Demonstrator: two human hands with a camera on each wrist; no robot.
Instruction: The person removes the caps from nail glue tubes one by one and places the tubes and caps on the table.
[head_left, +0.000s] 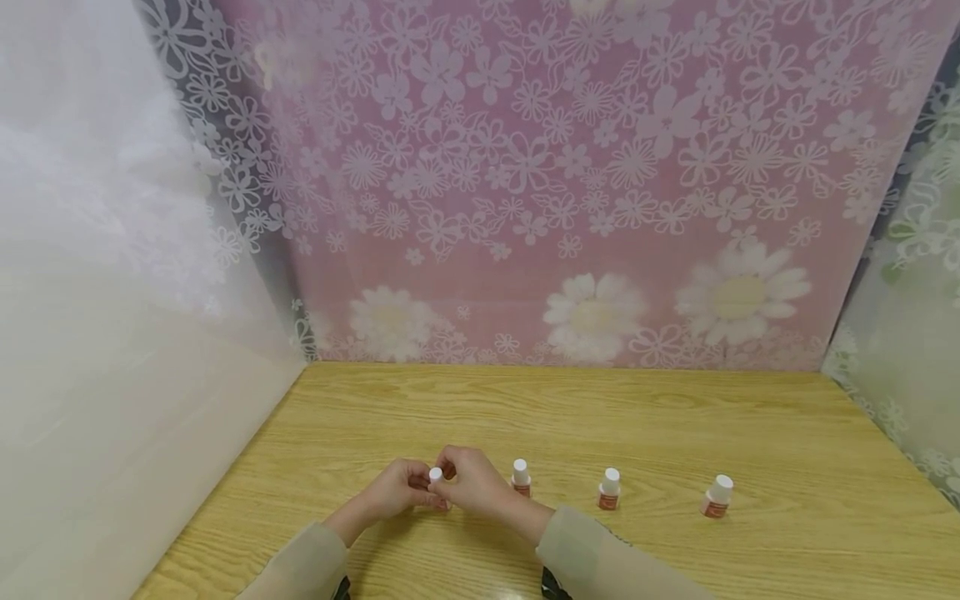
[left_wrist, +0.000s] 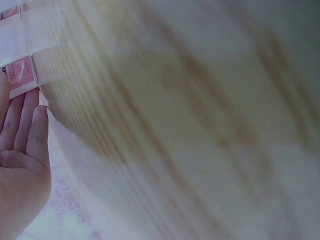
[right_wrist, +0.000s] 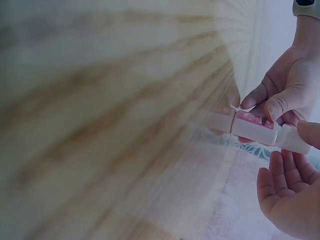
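Note:
A small white bottle (right_wrist: 254, 126) with a pink-red label stands on the table between both hands. My left hand (head_left: 399, 488) holds it by the body, thumb on one side and fingers on the other. Up at the white cap (head_left: 436, 474), my right hand (head_left: 474, 481) pinches with thumb and fingertips. In the right wrist view the left hand (right_wrist: 286, 90) is at the label and the right hand (right_wrist: 292, 197) is at the cap. The left wrist view shows the left fingers (left_wrist: 30, 130) beside the pink label (left_wrist: 21, 73).
Three similar capped bottles stand in a row to the right: one just beyond the right wrist (head_left: 521, 477), one further along (head_left: 610, 489), one furthest right (head_left: 717, 497). The wood-grain table (head_left: 600, 408) ends at a pink flowered sheet (head_left: 480, 250), with sheets on both sides.

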